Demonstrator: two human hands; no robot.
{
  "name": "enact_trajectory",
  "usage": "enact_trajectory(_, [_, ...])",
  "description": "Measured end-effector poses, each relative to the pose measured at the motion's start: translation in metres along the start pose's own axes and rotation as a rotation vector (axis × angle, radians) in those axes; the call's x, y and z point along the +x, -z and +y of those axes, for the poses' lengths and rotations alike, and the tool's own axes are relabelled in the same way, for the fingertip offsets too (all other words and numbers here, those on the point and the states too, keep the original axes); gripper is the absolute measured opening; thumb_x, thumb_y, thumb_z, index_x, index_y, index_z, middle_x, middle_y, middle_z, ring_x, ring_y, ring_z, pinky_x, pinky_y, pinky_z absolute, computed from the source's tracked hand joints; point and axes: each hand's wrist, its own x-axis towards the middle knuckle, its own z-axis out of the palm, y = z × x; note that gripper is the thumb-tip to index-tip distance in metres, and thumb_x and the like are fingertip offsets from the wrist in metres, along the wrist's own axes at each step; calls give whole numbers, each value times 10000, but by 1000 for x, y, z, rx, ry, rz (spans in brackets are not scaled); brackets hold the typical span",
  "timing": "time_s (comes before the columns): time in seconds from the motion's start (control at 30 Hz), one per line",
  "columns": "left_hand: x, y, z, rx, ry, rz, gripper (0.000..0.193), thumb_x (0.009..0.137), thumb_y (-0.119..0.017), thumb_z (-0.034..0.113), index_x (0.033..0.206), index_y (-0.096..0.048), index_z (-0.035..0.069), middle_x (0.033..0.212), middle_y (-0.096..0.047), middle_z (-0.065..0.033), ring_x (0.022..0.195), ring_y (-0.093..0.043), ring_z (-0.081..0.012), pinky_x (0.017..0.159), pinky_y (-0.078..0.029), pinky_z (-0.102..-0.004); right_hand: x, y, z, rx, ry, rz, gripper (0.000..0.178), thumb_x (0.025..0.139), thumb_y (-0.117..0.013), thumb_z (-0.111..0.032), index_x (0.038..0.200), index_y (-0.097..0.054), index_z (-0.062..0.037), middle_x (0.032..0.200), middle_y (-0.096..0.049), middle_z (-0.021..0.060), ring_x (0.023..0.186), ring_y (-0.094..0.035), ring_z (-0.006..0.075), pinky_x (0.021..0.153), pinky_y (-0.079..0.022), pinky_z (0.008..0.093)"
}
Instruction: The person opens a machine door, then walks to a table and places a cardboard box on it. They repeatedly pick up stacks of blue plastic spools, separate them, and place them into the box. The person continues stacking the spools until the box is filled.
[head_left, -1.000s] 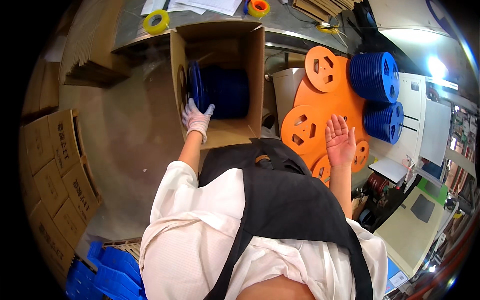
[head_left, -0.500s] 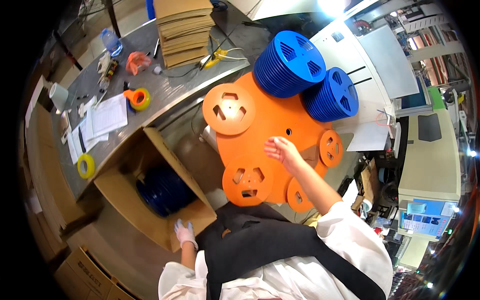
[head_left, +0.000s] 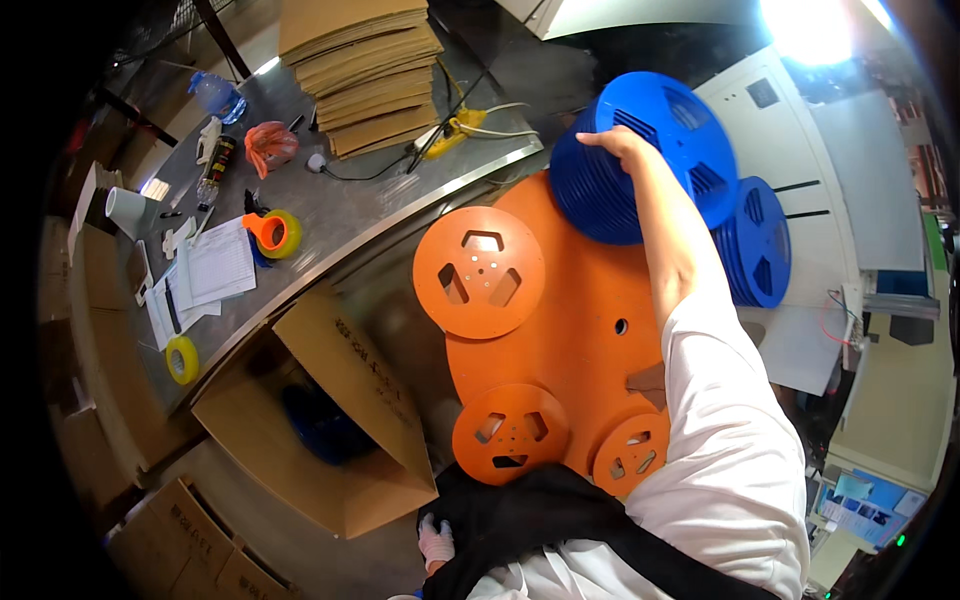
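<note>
My right hand [head_left: 625,145], bare, reaches to the taller stack of blue slotted reels [head_left: 600,200] at the far side of the orange round-lobed stand. Its fingers are closed over the rim and slot of the top blue reel [head_left: 690,115], partly hidden by the hand itself. Low in the view, my left hand [head_left: 436,543] wears a thin pale glove. It hangs beside my black apron [head_left: 530,510], near the corner of an open cardboard box [head_left: 375,500], fingers loosely extended and holding nothing. Inside that box lie dark blue reels [head_left: 325,425], mostly in shadow.
A second blue reel stack [head_left: 765,245] stands right of my arm. Orange slotted discs [head_left: 480,275] sit on the orange stand [head_left: 560,320]. The metal table [head_left: 350,225] at left carries flat cardboard [head_left: 365,75], a tape dispenser [head_left: 270,235], papers [head_left: 215,265] and a yellow power strip [head_left: 455,133].
My right hand has moved from above the middle of the orange stand out to the taller blue stack. My left hand has left the box's edge and drawn back toward my apron.
</note>
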Motion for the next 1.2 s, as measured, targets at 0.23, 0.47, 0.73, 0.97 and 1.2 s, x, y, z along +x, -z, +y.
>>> enact_trajectory(0.23, [3, 13, 2, 56, 2, -56, 457, 837, -637, 261, 1239, -552, 63, 1215, -583, -200, 1122, -551, -367, 962, -439, -404, 27, -44, 51, 27, 35, -49, 626, 672, -799, -262, 1176, -590, 44, 1164, -623, 222, 1107, -583, 358, 926, -453, 433])
enact_trajectory(0.47, [22, 29, 9, -128, -96, -67, 436, 881, -603, 240, 1263, -537, 41, 1204, -605, -199, 1143, -557, -349, 969, -433, -375, -33, -48, 114, -499, 197, 26, 634, 639, -722, -276, 1231, -586, -96, 1164, -628, 183, 1091, -593, 329, 920, -475, 400])
enact_trajectory(0.73, [46, 44, -32, -230, -196, -135, 452, 902, -583, 277, 1264, -536, 11, 1228, -593, -209, 1170, -550, -330, 994, -418, -365, -218, -75, 131, -362, 325, -29, 452, 677, -713, -253, 1088, -636, -80, 970, -681, 168, 918, -648, 322, 813, -496, 390])
enact_trajectory(0.97, [49, 135, -47, -437, -154, -161, 416, 908, -569, 269, 1242, -535, 22, 1153, -624, -209, 1055, -608, -327, 894, -472, -380, -422, -95, 86, 902, 89, -532, 202, 766, -678, -156, 883, -618, -3, 776, -622, 75, 688, -608, 168, 648, -512, 294])
enact_trajectory(1.2, [52, 234, -81, -559, -671, 462, 695, 834, -618, 90, 1452, -300, 106, 1415, -424, -173, 1254, -481, -321, 1023, -414, -354, -563, -201, 103, 1699, 260, -1101, 368, 834, -601, -308, 1029, -493, -16, 656, -366, -19, 562, -365, 102, 553, -364, 281])
